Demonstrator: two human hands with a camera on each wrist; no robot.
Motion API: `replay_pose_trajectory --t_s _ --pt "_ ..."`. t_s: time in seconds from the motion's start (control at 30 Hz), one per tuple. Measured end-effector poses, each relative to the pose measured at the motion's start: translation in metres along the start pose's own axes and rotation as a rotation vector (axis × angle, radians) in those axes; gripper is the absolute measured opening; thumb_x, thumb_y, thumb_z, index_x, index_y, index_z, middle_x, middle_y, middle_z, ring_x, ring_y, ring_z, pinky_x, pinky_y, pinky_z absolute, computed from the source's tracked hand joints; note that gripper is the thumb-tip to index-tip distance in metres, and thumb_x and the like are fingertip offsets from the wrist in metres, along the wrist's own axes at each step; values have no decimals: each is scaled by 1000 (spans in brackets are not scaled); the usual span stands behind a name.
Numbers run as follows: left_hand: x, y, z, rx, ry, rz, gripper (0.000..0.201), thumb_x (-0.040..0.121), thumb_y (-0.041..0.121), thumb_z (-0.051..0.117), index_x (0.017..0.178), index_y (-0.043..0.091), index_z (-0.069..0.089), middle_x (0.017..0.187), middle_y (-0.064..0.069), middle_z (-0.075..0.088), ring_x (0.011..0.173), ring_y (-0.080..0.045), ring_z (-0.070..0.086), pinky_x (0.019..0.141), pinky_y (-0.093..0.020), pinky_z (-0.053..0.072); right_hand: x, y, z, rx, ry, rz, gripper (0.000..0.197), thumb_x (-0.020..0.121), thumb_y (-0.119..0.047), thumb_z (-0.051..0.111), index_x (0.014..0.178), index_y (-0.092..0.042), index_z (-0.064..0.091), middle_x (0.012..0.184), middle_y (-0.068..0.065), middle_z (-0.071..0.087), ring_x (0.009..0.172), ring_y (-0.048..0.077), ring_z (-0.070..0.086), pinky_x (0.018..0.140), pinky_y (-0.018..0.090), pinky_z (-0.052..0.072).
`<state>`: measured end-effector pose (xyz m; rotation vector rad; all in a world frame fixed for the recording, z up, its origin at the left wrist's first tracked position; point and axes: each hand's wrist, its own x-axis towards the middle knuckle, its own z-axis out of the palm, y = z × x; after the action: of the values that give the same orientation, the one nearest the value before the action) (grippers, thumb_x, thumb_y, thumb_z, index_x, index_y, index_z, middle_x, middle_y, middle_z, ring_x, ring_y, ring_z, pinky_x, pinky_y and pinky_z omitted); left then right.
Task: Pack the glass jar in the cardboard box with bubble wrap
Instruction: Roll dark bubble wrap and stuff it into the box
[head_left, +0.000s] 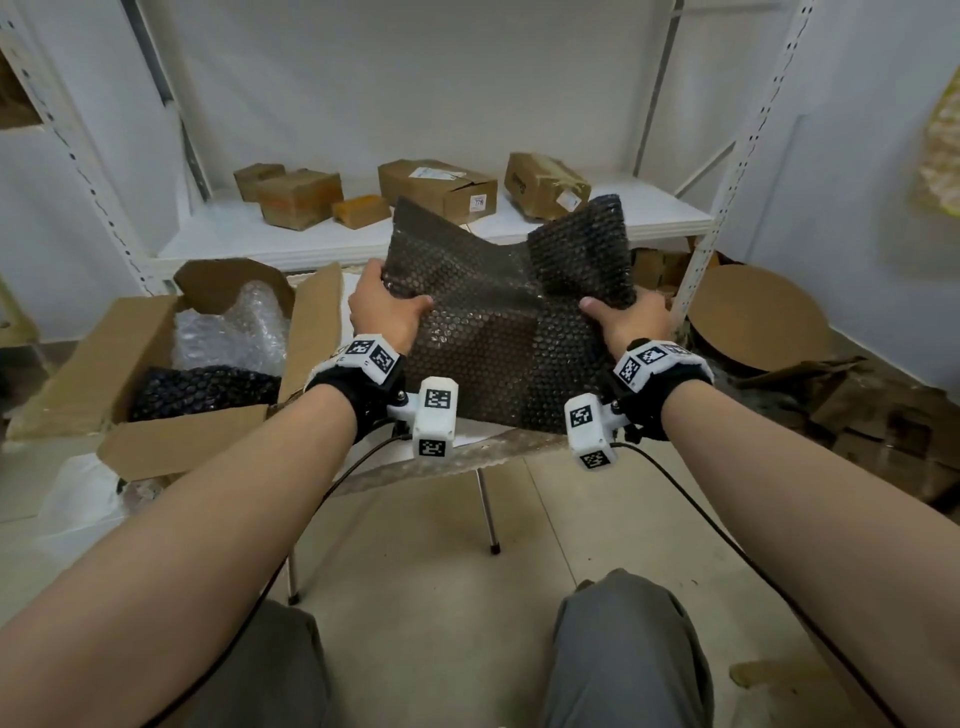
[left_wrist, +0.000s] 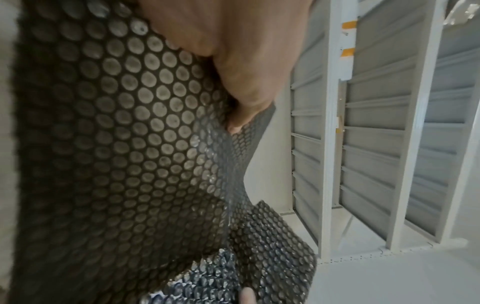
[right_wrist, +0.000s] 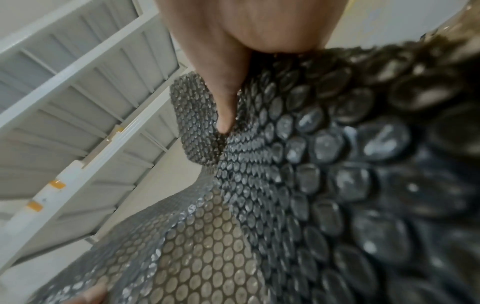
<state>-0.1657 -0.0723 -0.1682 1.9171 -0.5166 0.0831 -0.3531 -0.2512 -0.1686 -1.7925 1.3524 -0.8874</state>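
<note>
A dark sheet of bubble wrap (head_left: 498, 322) is stretched in the air between both hands, above a small table. My left hand (head_left: 387, 306) pinches its left edge, thumb on top. My right hand (head_left: 626, 314) grips the right edge, where a corner of the sheet folds upward. The left wrist view shows the bubble wrap (left_wrist: 116, 144) close up with a finger (left_wrist: 244, 102) behind it. In the right wrist view a finger (right_wrist: 226, 107) presses into the bubble wrap (right_wrist: 324, 174). An open cardboard box (head_left: 145, 374) stands at the left, holding clear and dark bubble wrap. No glass jar is visible.
A white metal shelf (head_left: 415, 234) behind carries several closed cardboard boxes (head_left: 436, 189). A round cardboard disc (head_left: 753, 317) and flattened cardboard scraps (head_left: 883, 415) lie at the right. The table's metal leg (head_left: 488, 509) stands on the tiled floor before my knees.
</note>
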Motion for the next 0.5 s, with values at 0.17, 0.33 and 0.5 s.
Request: replay_pose_trajectory --t_s 0.17,0.33,0.5 --pt "11 9 -9 70 -2 53 47 75 27 79 114 13 58 118 -6 67 107 -26 61 91 -34 47 1 -5 -1 -121 -8 -12 51 73 -25 85 118 -11 66 120 12 69 113 32 63 93 42 53" --pt "15 10 -15 99 -37 64 44 75 35 79 108 11 65 112 -7 69 103 -27 63 92 -37 49 5 -5 -3 -56 -5 31 56 78 -23 81 128 -12 58 127 13 64 119 35 58 100 46 50" --pt "2 31 -6 88 -222 212 45 81 30 74 120 11 64 119 -4 67 109 -21 62 95 -35 48 -1 -11 8 36 -138 34 42 79 -21 74 118 -13 63 119 12 67 113 35 62 99 45 51"
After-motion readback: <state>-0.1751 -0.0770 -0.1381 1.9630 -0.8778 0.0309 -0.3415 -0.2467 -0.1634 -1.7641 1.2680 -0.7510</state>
